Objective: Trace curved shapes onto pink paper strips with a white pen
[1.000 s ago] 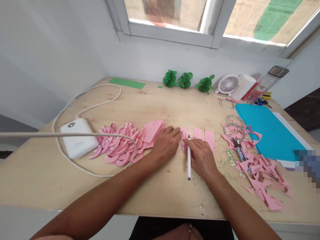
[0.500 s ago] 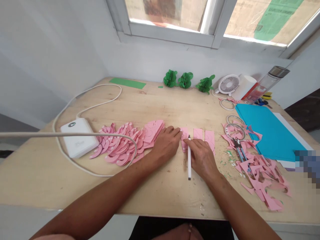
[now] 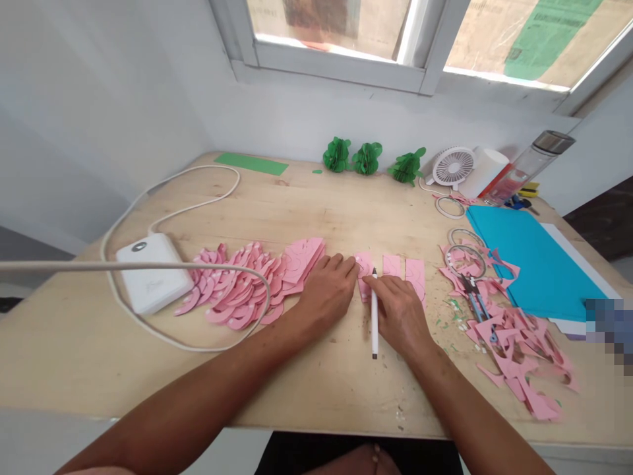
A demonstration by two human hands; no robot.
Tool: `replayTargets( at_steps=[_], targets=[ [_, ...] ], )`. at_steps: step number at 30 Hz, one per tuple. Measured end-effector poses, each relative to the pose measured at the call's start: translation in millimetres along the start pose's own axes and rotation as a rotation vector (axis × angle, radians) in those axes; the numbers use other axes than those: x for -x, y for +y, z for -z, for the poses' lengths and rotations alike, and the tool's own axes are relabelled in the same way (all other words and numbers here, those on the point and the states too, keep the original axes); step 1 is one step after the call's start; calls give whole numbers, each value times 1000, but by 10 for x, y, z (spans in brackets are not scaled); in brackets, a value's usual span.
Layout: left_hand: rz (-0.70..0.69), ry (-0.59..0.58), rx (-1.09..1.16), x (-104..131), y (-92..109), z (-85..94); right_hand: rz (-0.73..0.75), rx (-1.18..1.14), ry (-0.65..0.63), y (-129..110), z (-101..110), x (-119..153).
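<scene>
My right hand (image 3: 400,310) grips a white marker (image 3: 374,323), its dark tip pointing away from me above a small pink paper piece (image 3: 364,290). Just left of that piece, my left hand (image 3: 330,285) rests palm down with its fingers laid forward; its index fingertip lies at the paper's edge. Two more pink paper rectangles (image 3: 415,274) lie beyond my right hand, with drawn curved lines on them. Left of my left hand, pink sheets with drawn shapes (image 3: 302,260) lie against a heap of cut pink curved petals (image 3: 244,284).
A white power bank (image 3: 155,280) with a looping cable (image 3: 217,266) is at left. Scissors (image 3: 479,307), tape rolls (image 3: 465,260) and pink scraps (image 3: 524,349) lie right, near blue sheets (image 3: 529,264). Green paper ornaments (image 3: 366,159), a fan (image 3: 452,167) and a bottle (image 3: 527,168) stand behind.
The fingers of my left hand have settled slightly lower and flatter. My right hand and the marker stay almost in the same place.
</scene>
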State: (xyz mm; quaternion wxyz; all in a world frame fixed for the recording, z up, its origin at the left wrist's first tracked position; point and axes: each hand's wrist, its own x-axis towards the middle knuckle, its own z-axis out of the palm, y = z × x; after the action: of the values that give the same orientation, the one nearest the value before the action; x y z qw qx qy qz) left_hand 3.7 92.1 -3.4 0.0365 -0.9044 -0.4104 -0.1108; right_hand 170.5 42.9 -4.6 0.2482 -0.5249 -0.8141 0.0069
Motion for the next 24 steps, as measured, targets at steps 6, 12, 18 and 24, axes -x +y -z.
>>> replayTargets(
  at_steps=[6, 12, 18, 24],
  targets=[
    [-9, -28, 6, 10, 19, 20, -2, -9, -5, 0, -1, -1],
    [-20, -35, 12, 15, 20, 17, -7, -15, -10, 0, 0, -2],
    [-14, -47, 6, 18, 28, 37, -3, -7, 2, 1, -2, -1],
    [-13, -52, 6, 17, 41, 59, -3, -20, 0, 0, -2, 6]
  ],
)
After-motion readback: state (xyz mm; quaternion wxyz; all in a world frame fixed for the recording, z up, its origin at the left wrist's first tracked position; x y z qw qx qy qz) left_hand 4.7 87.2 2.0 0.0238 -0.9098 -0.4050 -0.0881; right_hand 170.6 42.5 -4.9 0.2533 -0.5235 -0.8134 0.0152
